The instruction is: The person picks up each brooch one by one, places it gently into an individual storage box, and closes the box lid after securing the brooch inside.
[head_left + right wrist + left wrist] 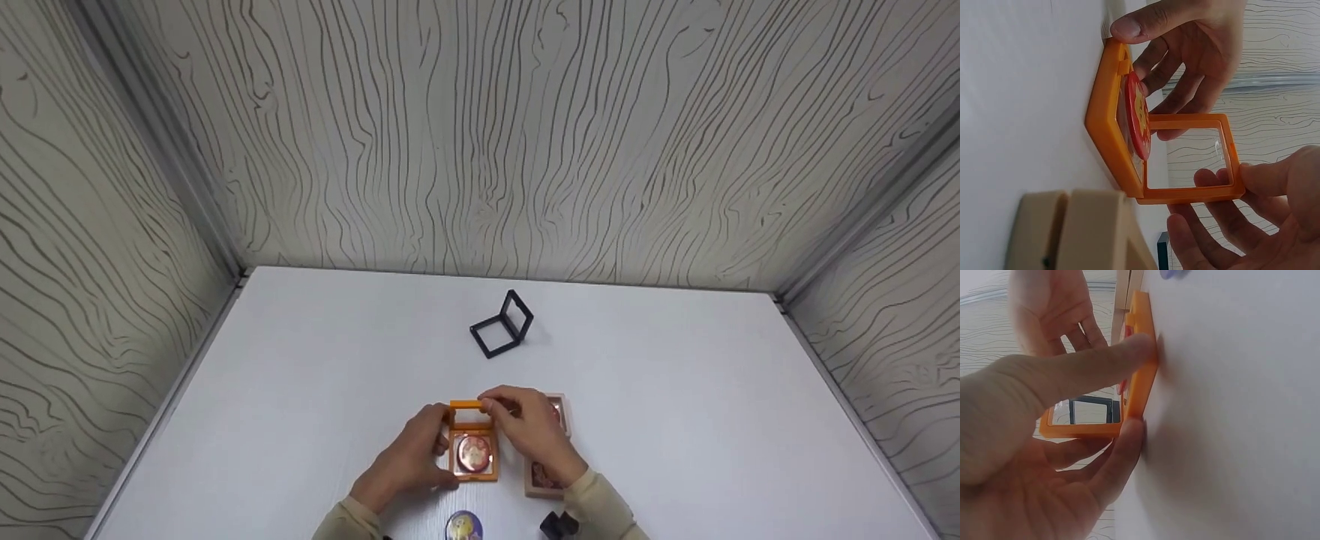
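Note:
An orange square display case (472, 427) stands with its lid raised on the white table, and a round red badge (474, 454) lies on the clear film of its base. With thumb and fingers at opposite edges, my left hand (405, 456) grips the base. My right hand (534, 429) pinches the far edge of the upright lid (1190, 194), thumb on one face and fingertips behind it. Through the lid's clear film, part of those fingers shows in the right wrist view. The badge is partly covered by the left thumb in the left wrist view.
A black display frame (504, 349) stands unfolded farther back. Beige cases (544, 493) with reddish contents lie under and beside the right forearm. Nearer me are a round blue badge (463, 526) and a small black object (556, 525). Wood-patterned walls (480, 150) enclose the table.

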The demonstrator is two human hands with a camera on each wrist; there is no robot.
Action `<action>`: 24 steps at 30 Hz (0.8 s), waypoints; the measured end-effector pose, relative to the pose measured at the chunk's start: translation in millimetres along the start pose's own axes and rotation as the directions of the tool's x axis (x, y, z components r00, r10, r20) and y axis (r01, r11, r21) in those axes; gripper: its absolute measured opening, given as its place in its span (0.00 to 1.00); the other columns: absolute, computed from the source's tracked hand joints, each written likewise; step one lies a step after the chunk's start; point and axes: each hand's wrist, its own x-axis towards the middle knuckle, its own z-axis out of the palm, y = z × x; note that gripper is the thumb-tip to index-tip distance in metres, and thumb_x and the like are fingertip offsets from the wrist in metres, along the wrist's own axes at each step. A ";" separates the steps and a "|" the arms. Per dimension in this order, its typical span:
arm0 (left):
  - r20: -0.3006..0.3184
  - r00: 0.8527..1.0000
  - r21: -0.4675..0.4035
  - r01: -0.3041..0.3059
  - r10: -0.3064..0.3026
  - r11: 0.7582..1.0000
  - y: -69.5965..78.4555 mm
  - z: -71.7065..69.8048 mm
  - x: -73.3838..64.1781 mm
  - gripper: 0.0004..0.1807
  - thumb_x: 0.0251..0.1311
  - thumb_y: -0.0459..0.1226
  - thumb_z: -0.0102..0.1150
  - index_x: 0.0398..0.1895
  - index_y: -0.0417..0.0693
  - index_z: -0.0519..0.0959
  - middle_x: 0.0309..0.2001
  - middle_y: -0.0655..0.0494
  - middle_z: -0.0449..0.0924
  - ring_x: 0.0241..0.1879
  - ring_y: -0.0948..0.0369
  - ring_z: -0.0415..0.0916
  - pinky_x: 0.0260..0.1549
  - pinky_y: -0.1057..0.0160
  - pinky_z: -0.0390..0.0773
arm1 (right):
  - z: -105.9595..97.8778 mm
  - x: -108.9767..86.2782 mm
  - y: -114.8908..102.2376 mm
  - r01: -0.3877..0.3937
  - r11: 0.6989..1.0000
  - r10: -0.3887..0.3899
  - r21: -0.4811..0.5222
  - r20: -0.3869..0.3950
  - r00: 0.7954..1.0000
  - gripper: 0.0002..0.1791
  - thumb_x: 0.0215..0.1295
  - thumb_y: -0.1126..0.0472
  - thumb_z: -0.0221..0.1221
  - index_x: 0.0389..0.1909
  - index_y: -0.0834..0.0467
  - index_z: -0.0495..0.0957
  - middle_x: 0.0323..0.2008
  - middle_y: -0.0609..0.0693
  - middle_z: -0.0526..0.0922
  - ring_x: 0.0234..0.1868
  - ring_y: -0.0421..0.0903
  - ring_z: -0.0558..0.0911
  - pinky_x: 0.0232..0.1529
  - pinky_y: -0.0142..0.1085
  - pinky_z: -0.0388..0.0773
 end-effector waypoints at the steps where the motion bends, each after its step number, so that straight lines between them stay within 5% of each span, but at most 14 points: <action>1: 0.000 1.000 -0.007 0.006 -0.006 1.000 0.0 -0.1 0.4 0.50 0.43 0.33 0.88 0.70 0.39 0.68 0.48 0.54 0.73 0.44 0.59 0.71 0.40 0.64 0.78 | -0.8 0.4 -0.3 0.002 1.000 -0.002 0.000 0.004 1.000 0.16 0.81 0.51 0.59 0.54 0.57 0.88 0.43 0.46 0.91 0.45 0.42 0.87 0.49 0.33 0.83; 11: 0.004 1.000 -0.018 0.021 -0.021 1.000 -1.9 -1.0 0.0 0.49 0.42 0.32 0.88 0.69 0.41 0.70 0.46 0.55 0.73 0.44 0.59 0.72 0.39 0.65 0.78 | -6.0 -1.2 -3.6 0.026 0.999 -0.027 0.025 0.050 0.998 0.12 0.80 0.55 0.61 0.53 0.55 0.89 0.50 0.46 0.91 0.50 0.42 0.87 0.52 0.33 0.83; 24: 0.014 0.998 -0.024 -0.055 0.056 0.998 -5.3 -0.8 -1.5 0.41 0.43 0.30 0.86 0.62 0.44 0.74 0.45 0.55 0.72 0.42 0.61 0.71 0.38 0.68 0.76 | -15.9 -7.4 -5.0 0.100 0.995 -0.098 -0.003 0.196 0.976 0.10 0.77 0.55 0.64 0.51 0.52 0.89 0.47 0.42 0.90 0.51 0.42 0.87 0.53 0.38 0.86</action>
